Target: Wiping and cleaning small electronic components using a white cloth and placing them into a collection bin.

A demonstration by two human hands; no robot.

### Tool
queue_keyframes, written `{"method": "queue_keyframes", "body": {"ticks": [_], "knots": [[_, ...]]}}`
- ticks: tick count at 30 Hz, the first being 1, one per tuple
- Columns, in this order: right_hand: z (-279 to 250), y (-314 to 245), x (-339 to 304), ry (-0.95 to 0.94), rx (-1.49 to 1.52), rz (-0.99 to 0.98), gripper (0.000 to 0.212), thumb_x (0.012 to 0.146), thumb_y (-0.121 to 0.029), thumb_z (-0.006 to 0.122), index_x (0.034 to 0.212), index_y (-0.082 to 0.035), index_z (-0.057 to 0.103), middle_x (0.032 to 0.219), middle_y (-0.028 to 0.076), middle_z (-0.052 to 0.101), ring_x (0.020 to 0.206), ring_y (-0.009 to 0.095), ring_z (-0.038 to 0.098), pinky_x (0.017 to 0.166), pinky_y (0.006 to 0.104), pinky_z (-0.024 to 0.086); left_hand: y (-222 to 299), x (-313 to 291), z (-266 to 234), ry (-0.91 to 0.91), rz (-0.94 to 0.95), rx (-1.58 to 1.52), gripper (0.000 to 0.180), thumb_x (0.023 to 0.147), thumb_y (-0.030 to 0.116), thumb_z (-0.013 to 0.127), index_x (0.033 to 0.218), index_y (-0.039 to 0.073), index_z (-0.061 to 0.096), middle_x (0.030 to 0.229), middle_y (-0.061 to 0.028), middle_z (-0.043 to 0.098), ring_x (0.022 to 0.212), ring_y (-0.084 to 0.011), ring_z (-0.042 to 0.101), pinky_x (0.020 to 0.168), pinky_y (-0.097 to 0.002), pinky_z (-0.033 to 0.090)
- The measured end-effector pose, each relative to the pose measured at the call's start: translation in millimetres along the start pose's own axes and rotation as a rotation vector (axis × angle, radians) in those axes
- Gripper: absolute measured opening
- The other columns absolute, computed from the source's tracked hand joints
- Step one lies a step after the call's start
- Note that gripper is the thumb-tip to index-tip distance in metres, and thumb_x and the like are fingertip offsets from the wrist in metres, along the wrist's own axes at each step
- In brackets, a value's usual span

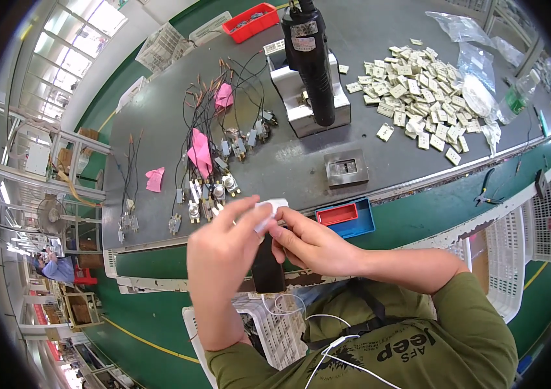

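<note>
My left hand (pixel 227 236) is raised over the near edge of the table, its fingers closed on a small white object (pixel 274 205) whose kind I cannot make out. The fingertips of my right hand (pixel 314 245) pinch the same object from the other side. Just below both hands lies a dark, flat, phone-like slab (pixel 267 269), with a white cable near its lower end. Left of my hands, several small metal-and-grey parts with black wires (pixel 194 211) are spread on the tabletop, with pink scraps (pixel 200 154) among them.
A black tool on a white stand (pixel 311 65) rises at the back centre, with a metal fixture block (pixel 346 170) before it. A heap of cream-coloured pieces (pixel 418 94) covers the right. Nearer are a blue tray (pixel 365 225), pliers (pixel 484 188) and a plastic bottle (pixel 517 97).
</note>
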State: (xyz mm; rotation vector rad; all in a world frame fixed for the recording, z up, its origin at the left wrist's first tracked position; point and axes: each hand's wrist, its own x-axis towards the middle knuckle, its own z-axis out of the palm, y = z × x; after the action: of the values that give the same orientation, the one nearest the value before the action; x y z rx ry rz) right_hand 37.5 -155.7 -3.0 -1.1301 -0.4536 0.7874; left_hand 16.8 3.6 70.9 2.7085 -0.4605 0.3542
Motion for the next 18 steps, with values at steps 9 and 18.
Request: {"method": "queue_keyframes", "body": {"ticks": [9,18], "knots": [[-9,7,-6,0.058,-0.145,-0.258,0.023,0.100,-0.014,0.038,0.122,-0.007,0.039,0.084,0.001,0.051,0.061,0.005,0.041,0.054,0.0204,0.036,16,-37,-9,0.143,-0.009,-0.104,0.041,0.071,0.018,0.076,0.110,0.013,0.065,0.115,-0.0138,0.063,0.065,-0.0211,0.065,0.054,-0.0300,0.050],[-5,9,-11,0.123,-0.461,-0.390,0.022,0.098,-0.012,0.043,0.119,-0.004,0.041,0.084,0.002,0.057,0.066,0.008,0.049,0.060,0.0243,0.042,-4,-8,25,0.207,-0.104,-0.613,0.014,0.082,0.010,0.067,0.094,0.003,0.065,0.105,-0.0118,0.062,0.091,-0.0220,0.060,0.078,-0.0305,0.047]]}}
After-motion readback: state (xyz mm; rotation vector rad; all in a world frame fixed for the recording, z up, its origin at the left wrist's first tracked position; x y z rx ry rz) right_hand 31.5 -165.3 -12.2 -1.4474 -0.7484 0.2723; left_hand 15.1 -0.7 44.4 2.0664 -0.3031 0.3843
